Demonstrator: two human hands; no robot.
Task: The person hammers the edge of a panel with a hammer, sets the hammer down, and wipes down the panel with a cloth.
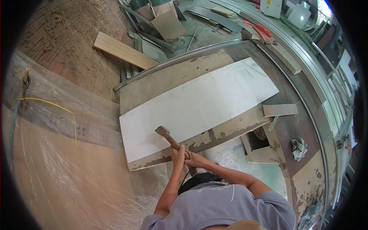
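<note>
Table: one, with a worn, stained top (pixel 166 82) reaching past the white panel towards 12 and 6 o'clock.
White panel (pixel 207 101): one, lying flat on the table, its long side slanting from 8 to 2 o'clock; its centre is the clock's hub below.
Wooden plank (pixel 124 50): one, well apart from the panel at 10 o'clock.
Hammer (pixel 162 131): one, at 8 o'clock, its head over the panel's near part; whether it touches I cannot tell. The step in hand looks like holding or steadying the tool there; the next move would seem to call for a firm hold and careful aim, sparing the surface.
Short strip (pixel 280 110): one, at 3 o'clock, by the panel's corner.
Hands: two, between 6 and 7 o'clock, left (pixel 178 156) and right (pixel 194 159) close together, the grip of both clamped around the hammer's handle.
Crumpled cloth (pixel 299 148): one, at 4 o'clock.
</note>
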